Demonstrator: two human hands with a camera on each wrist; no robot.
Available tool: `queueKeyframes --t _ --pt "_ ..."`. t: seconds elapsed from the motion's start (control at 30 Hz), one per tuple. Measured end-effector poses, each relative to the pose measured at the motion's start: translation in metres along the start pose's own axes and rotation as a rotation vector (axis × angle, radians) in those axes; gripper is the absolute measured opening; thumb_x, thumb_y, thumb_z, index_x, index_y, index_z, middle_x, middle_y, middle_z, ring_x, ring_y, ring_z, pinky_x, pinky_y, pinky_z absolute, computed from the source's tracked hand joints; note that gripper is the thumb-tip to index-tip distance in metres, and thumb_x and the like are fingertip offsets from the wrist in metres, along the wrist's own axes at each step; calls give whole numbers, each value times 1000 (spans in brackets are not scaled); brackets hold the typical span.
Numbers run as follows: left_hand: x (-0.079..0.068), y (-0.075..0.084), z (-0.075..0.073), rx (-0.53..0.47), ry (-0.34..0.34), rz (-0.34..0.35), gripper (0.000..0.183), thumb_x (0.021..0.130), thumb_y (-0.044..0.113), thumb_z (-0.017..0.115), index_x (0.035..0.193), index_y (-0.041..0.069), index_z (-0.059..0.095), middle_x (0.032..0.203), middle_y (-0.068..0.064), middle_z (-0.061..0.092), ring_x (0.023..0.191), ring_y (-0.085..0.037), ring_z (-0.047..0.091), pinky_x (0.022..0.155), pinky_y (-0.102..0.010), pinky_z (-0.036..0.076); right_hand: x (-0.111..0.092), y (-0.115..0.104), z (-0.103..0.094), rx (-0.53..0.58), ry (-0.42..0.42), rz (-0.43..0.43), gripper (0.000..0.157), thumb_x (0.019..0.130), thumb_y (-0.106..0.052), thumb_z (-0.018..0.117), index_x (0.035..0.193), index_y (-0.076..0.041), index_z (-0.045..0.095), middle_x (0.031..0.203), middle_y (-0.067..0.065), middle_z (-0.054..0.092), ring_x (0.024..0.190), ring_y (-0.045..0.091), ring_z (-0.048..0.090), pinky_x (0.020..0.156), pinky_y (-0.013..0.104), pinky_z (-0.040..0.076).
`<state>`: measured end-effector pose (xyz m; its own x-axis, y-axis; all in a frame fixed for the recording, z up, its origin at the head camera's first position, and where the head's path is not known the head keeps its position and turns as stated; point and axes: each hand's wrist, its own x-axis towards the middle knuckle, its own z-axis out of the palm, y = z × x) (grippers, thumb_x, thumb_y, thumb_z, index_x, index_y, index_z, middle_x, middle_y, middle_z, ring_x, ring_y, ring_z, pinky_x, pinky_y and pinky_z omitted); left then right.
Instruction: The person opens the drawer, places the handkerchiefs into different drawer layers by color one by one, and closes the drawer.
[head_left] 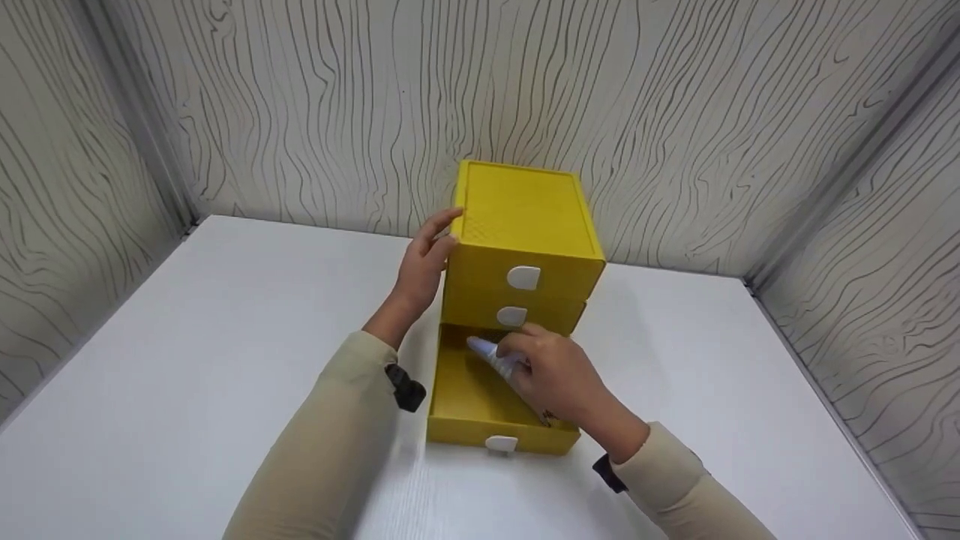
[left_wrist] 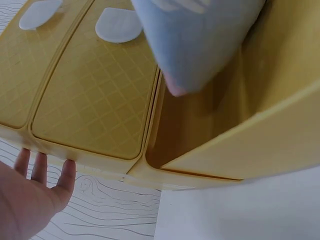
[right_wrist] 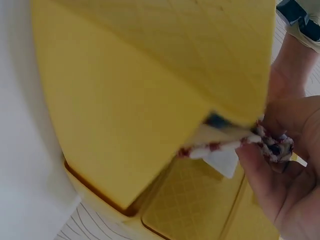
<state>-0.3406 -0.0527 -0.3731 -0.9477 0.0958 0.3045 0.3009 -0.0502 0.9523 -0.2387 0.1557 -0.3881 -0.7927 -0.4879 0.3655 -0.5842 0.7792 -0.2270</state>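
A yellow drawer cabinet (head_left: 529,210) with white tabs stands on the table. Its bottom drawer (head_left: 459,386) is pulled out; the two drawers above are closed. My right hand (head_left: 559,375) pinches a piece of cloth (head_left: 495,360), holding it over the pulled-out drawer. The cloth's pale blue pointed end (left_wrist: 195,45) shows in the left wrist view. In the right wrist view its fuzzy edge (right_wrist: 215,146) is red, white and blue, partly hidden by the drawer. My left hand (head_left: 421,270) rests against the cabinet's left side, and its fingertips (left_wrist: 67,169) touch the side there.
The white table (head_left: 225,360) extends on both sides of the cabinet. Close behind the cabinet rises a wall (head_left: 390,112) with a wood-grain pattern, and similar panels stand at left and right.
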Motion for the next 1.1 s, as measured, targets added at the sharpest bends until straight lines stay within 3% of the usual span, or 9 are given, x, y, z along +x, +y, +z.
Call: queueKeyframes --t 0.13,0.6,0.93,1.1 --pt "0 0 0 5 -8 1 43 96 33 43 139 32 46 152 5 35 129 -19 49 104 -46 43 1 3 8 73 -51 16 19 78 -6 66 90 -20 72 90 -6 66 79 8 61 75 28 56" --pt "-1 -1 0 24 1 3 42 96 35 43 138 33 46 152 6 36 129 -17 49 106 -44 42 14 10 24 58 -89 -2 16 81 -10 68 93 -20 73 87 -5 66 78 9 60 74 27 55" --pt "-2 0 -1 17 -7 19 44 96 35 43 140 31 45 151 6 36 129 -18 49 106 -44 42 20 26 36 106 -196 -70 15 85 -11 67 96 -19 73 88 -7 67 78 8 55 74 25 53" --pt "-1 -1 -1 11 -3 12 43 96 34 42 139 31 46 151 6 36 128 -18 49 104 -44 43 20 30 38 183 -295 -48 17 85 -17 70 102 -20 73 92 -10 66 80 9 54 75 24 52"
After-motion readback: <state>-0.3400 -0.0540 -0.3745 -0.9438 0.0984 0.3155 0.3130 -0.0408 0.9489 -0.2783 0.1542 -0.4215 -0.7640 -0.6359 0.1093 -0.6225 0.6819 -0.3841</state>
